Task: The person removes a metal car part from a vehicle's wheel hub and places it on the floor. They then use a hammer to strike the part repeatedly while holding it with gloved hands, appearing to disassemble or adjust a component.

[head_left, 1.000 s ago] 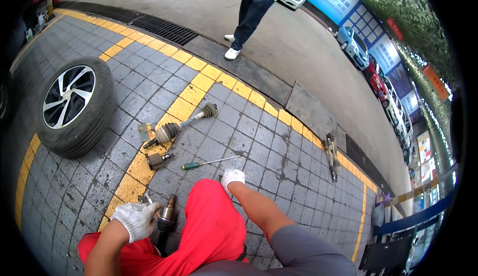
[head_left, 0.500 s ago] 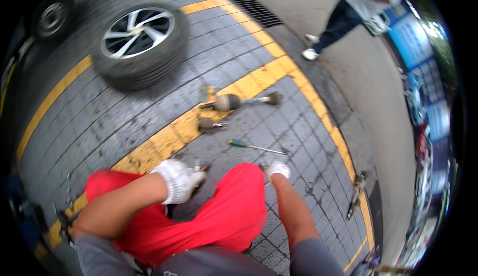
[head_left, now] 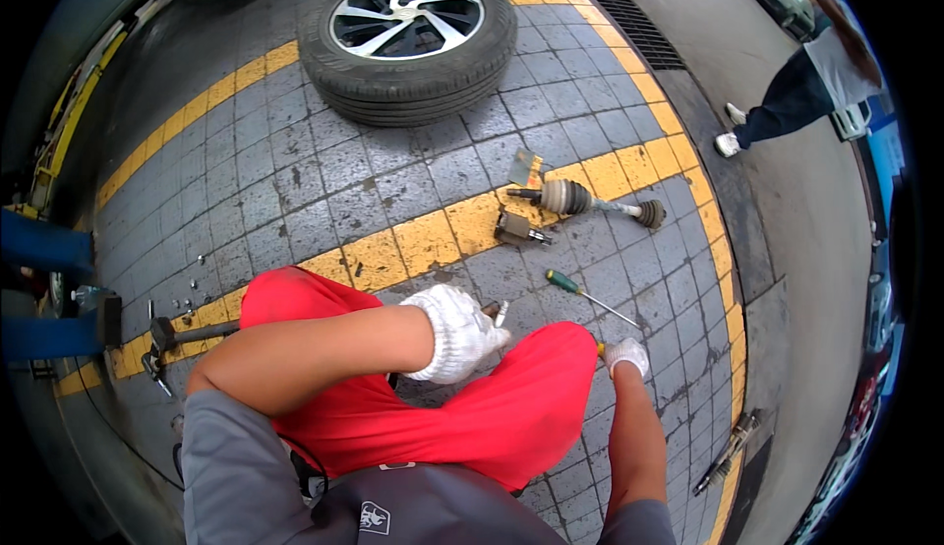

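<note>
Dully brown shaft end (head_left: 490, 309)

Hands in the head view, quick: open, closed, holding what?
Left hand: partly curled by a brownish part; hold can't be told.
Right hand: beside a yellow thing; grip can't be told.

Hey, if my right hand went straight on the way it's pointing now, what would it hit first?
Likely the screwdriver, lying just ahead of your right hand. Depth is unclear, so the hand might pass above it.
</note>
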The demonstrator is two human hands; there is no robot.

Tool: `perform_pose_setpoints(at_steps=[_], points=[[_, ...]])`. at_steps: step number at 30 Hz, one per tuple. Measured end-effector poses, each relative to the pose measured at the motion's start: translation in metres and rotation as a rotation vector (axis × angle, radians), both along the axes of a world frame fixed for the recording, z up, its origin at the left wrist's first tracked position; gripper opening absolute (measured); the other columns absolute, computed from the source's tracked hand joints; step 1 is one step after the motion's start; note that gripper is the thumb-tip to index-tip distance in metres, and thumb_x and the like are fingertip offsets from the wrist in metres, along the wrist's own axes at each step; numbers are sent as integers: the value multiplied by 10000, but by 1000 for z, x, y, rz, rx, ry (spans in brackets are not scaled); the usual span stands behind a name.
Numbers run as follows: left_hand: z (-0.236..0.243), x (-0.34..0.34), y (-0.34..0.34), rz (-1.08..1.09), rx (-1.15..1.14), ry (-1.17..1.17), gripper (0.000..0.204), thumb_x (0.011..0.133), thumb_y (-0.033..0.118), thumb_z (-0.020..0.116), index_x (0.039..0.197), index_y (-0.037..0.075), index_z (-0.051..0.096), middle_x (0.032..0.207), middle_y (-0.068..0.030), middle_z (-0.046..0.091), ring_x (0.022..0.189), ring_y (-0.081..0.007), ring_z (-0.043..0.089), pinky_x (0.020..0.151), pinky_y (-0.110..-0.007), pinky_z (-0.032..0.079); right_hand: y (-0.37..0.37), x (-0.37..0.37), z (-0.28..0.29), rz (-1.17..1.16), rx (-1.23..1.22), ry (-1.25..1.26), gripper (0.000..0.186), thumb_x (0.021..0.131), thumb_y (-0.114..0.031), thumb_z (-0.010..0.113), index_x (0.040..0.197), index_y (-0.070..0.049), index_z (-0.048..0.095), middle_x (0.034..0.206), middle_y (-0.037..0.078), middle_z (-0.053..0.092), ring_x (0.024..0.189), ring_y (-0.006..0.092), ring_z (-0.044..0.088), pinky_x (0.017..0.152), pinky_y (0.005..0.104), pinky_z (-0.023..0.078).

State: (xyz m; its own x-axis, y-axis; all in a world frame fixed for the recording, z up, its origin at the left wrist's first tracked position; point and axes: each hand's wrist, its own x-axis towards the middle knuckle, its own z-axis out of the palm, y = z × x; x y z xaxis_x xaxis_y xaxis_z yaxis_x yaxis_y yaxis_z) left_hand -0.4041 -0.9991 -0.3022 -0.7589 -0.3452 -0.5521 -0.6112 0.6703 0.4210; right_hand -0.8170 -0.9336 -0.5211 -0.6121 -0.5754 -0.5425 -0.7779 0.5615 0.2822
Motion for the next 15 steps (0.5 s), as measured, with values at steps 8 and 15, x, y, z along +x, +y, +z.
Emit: perform_pose_setpoints(at_steps=[8,15], points=[[6,2,-4,29,18,-31,316,900,196,623,1212,152,633,1033,-158,751,995,-394,727,842,-512,570,-14,-1,-14,46,92,9,556,886,-497,706,1198,-41,766,1272,214,712,1200,364,694,995,444,566],[-2,6,-5,25,-6,-26,323,910,220,624,1223,138,633,1020,-168,752,983,-389,729,821,-517,571,-24,9,4,34,77,-33,579,850,-486,734,1212,-36,760,1308,204,702,1221,365,684,1004,441,563]])
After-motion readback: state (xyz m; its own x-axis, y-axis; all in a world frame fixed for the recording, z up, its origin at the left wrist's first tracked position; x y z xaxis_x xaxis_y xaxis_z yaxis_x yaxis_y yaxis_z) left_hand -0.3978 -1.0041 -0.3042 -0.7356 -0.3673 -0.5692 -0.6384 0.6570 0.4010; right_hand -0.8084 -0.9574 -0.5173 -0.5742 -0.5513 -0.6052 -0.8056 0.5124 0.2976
